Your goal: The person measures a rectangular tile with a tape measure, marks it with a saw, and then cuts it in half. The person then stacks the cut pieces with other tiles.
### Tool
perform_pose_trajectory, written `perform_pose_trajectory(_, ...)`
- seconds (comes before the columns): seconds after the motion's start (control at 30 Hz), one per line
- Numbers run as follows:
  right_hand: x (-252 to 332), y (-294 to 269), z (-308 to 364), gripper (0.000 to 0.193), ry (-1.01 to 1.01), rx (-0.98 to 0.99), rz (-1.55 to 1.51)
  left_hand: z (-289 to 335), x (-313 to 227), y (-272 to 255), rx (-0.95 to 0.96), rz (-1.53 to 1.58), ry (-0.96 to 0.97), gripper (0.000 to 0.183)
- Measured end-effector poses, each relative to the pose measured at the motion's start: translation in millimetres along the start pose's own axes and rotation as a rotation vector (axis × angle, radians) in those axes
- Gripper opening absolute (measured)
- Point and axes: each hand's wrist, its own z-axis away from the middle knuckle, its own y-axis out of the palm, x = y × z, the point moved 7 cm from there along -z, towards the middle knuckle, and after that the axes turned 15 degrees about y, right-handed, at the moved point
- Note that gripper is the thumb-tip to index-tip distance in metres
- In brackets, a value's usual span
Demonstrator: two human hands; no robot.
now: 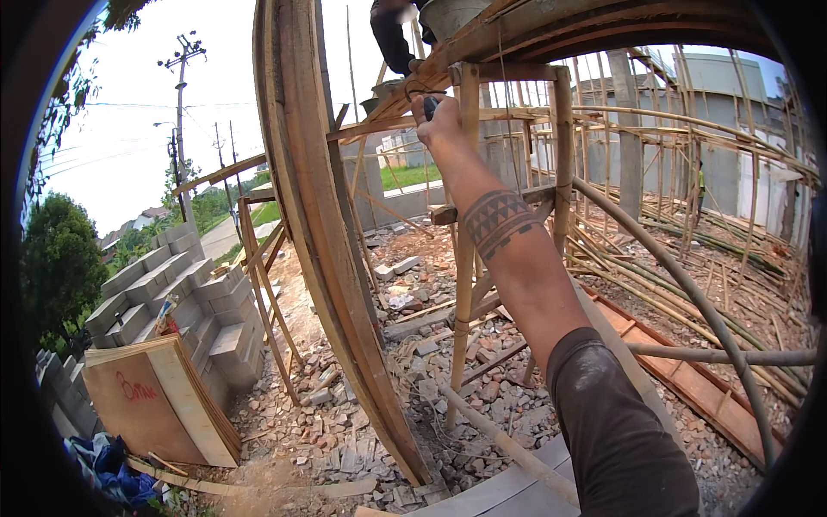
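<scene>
The right hand (443,127) is closed round a dark tool (430,107), up beside the post (469,91) and near the beam (534,36) — a firm grip, knuckles clear of both timbers, should give the best control.

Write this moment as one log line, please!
right hand: raised, gripping dark object | left hand: out of view | near right hand: bamboo pole | ground: rubble
</scene>
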Motion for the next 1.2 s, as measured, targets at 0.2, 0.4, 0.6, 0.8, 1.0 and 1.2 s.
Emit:
perform_pose_trajectory(0.2,-102.4,-94.8,86.1,0.027,0.277,0.114,-0.163,1.8,15.8,-1.3,-0.05,-0.039,-0.093,0.09)
perform_pose_trajectory(0.4,-291.7,-313.0,316.2,0.03,0.915,-0.263,-0.366,131.1,5.4,30.3,-0.043,-0.026,-0.097,0.09)
perform_pose_trajectory(0.6,-324.9,-453.0,570.4,0.064,1.417,-0.609,-0.494,151.4,-32.9,49.3,-0.195,0.178,0.035,0.095)
perform_pose_trajectory(0.8,-312.9,-443.8,722.6,0.064,1.707,-0.534,-0.296,148.4,-36.4,76.1,-0.488,0.152,0.005,0.098)
perform_pose_trajectory(1.0,-316.4,-379.6,782.4,0.047,1.857,0.115,0.222,189.9,-56.6,23.6,-0.731,0.253,0.065,0.081)
perform_pose_trajectory(1.2,-306.2,-456.8,854.3,0.055,0.968,-0.053,1.667,464.8,-113.6,37.6,-0.657,0.517,-0.365,0.06)
